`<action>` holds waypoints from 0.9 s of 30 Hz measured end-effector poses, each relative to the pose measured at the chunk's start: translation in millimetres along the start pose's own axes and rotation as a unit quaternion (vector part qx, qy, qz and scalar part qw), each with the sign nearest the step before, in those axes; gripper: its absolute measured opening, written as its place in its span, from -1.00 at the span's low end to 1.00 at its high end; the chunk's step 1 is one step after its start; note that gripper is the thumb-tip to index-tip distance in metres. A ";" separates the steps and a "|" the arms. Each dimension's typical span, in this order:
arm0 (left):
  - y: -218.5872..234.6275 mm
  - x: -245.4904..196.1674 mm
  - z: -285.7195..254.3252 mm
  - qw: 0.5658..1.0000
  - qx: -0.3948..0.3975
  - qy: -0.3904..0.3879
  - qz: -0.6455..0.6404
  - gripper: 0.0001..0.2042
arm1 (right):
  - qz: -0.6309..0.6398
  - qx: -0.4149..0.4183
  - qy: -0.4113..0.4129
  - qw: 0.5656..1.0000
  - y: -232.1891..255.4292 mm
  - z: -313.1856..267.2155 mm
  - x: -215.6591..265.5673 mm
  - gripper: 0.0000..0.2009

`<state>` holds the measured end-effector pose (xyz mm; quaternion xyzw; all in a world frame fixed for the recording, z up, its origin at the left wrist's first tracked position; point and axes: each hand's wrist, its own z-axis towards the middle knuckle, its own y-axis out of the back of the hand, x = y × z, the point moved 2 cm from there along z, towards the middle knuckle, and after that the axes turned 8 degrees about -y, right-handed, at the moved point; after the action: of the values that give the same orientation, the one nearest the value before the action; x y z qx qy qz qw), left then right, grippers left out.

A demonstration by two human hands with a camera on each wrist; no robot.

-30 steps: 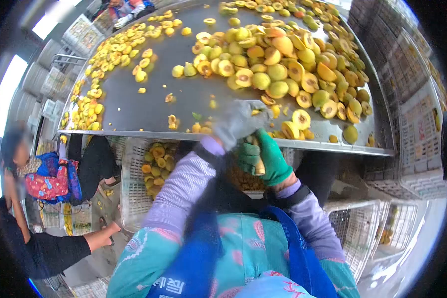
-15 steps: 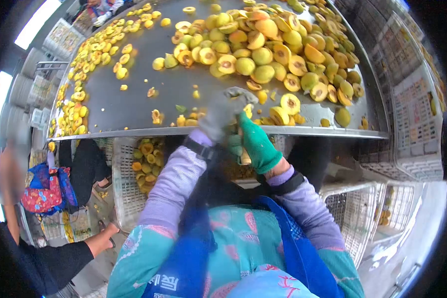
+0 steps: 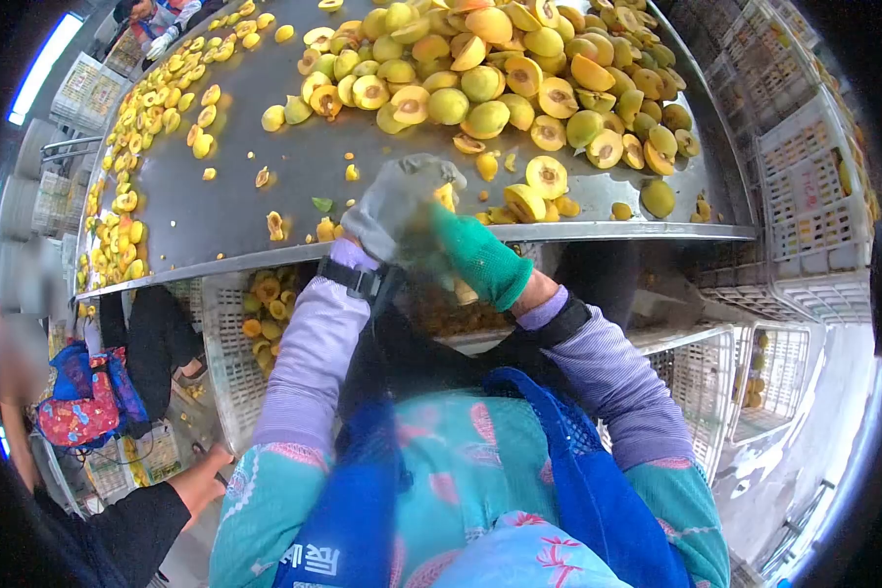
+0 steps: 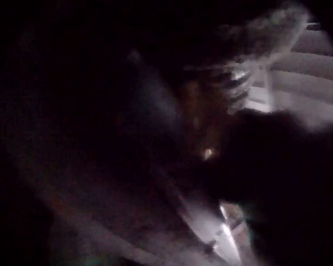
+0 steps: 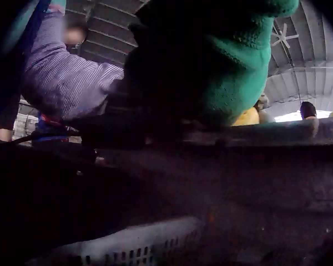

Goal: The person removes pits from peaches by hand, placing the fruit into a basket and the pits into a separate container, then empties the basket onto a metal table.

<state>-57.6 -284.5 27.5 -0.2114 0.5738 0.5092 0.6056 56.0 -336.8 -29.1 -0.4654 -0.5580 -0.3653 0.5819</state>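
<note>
Two hands, your grey-gloved left hand [image 3: 394, 208] and your green-gloved right hand [image 3: 482, 257], are overlapping in view at the near edge of the metal table [image 3: 206, 201]. The left is gripping a yellow fruit piece [image 3: 446, 197]; the right is holding a pale handle [image 3: 465, 292], its end poking out below. Blur is hiding whether the gloves are touching. A fruit heap [image 3: 490, 86] is lying beyond them, a white crate [image 3: 227, 365] standing below.

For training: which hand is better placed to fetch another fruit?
Likely the left hand, farther over the table, once its fruit piece is released; the right hand seems to grip a pale handle.
</note>
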 end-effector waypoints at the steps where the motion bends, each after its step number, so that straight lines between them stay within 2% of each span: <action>1: -4.0 -3.6 1.1 0.997 -0.030 -0.048 0.052 -0.74 | 0.069 0.031 -0.138 0.988 4.1 -4.2 16.1 -0.52; 2: -7.0 -7.2 -1.1 0.995 -0.057 -0.047 0.063 -0.74 | 0.140 0.062 -0.272 0.950 4.0 -9.1 21.8 -0.51; 3: -10.0 -11.0 -3.3 0.993 -0.084 -0.045 0.074 -0.73 | 0.126 0.044 -0.143 0.981 -1.3 -11.4 23.5 -0.51; 4: -11.5 -15.8 -5.0 0.993 -0.111 0.002 0.043 -0.73 | 0.108 0.025 -0.010 0.994 -10.9 -14.9 26.4 -0.52; 5: -10.8 -18.1 -4.6 0.989 -0.138 0.048 0.014 -0.72 | 0.122 0.050 -0.026 0.991 -8.6 -14.5 28.6 -0.53; 6: -8.2 -18.5 -5.0 0.995 -0.090 0.026 -0.024 -0.72 | 0.135 0.075 -0.042 0.987 -6.4 -14.3 31.6 -0.54; 7: -0.6 -17.5 -6.7 0.997 -0.041 0.006 -0.061 -0.71 | 0.181 0.139 -0.208 0.951 11.5 -14.3 44.0 -0.56; 8: 6.8 -17.4 -7.2 0.995 0.006 -0.016 -0.098 -0.71 | 0.220 0.200 -0.364 0.883 19.0 -17.3 50.1 -0.58; 11: 18.7 -19.3 0.8 0.981 0.111 0.069 -0.143 -0.76 | 0.245 0.188 -0.323 0.894 18.1 -21.6 55.3 -0.62; 12: 17.2 -20.1 2.5 0.988 0.089 0.034 -0.125 -0.74 | 0.272 0.185 -0.315 0.890 16.7 -24.1 56.1 -0.65; 14: 11.0 -20.0 1.8 0.995 0.043 -0.036 -0.086 -0.71 | 0.377 0.186 -0.313 0.852 5.4 -26.2 56.5 -0.70; 15: 3.8 -15.8 -0.7 0.985 -0.031 0.004 -0.168 -0.71 | 0.190 0.125 -0.131 0.965 7.4 -18.5 50.4 -0.73; 16: -7.4 -11.0 -5.1 0.962 -0.105 0.046 -0.246 -0.72 | -0.013 0.053 0.060 0.997 7.9 -11.8 37.8 -0.75; 17: -14.3 -10.4 -9.4 0.926 -0.179 0.087 -0.321 -0.71 | -0.215 -0.025 0.244 0.945 7.1 -11.0 36.8 -0.77; 18: -15.9 -15.7 -11.0 0.926 -0.174 0.109 -0.317 -0.76 | -0.249 -0.004 0.243 0.937 10.4 -10.7 31.9 -0.76; 19: -14.5 -14.6 -9.3 0.969 -0.107 0.076 -0.207 -0.77 | -0.286 0.017 0.240 0.928 17.6 -12.2 32.0 -0.76; 20: -8.3 -11.0 -8.6 0.994 -0.042 0.042 -0.096 -0.78 | -0.323 0.042 0.236 0.916 25.8 -16.7 33.1 -0.75; 21: -3.0 -8.9 -3.9 1.000 0.021 0.002 0.021 -0.79 | -0.360 0.069 0.237 0.900 33.6 -19.3 37.3 -0.74; 22: 0.4 -11.1 3.5 0.999 0.030 0.026 0.012 -0.80 | -0.203 0.200 -0.029 0.958 37.4 -26.5 79.3 -0.70; 23: 3.5 -15.4 11.4 0.998 0.039 0.051 0.003 -0.80 | -0.024 0.212 -0.119 0.970 35.1 -24.3 70.2 -0.69; 24: 4.2 -24.8 18.3 0.999 0.032 0.036 0.007 -0.77 | 0.156 0.216 -0.204 0.942 29.3 -21.1 54.1 -0.68; 25: -1.5 -28.4 22.1 1.000 -0.010 0.029 -0.002 -0.74 | 0.330 0.210 -0.281 0.876 23.3 -18.5 45.1 -0.67; 26: -7.3 -32.1 25.8 0.998 -0.051 0.020 -0.011 -0.71 | 0.354 0.153 -0.266 0.883 16.5 -17.2 49.7 -0.68; 27: -19.0 -32.9 26.6 0.991 -0.129 0.019 -0.030 -0.71 | 0.377 0.098 -0.250 0.886 7.2 -17.6 58.8 -0.67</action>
<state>-22.7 -281.9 57.9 -0.3145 0.5080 0.5564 0.5775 74.8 -345.8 29.1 -0.6577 -0.5003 0.0669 0.5592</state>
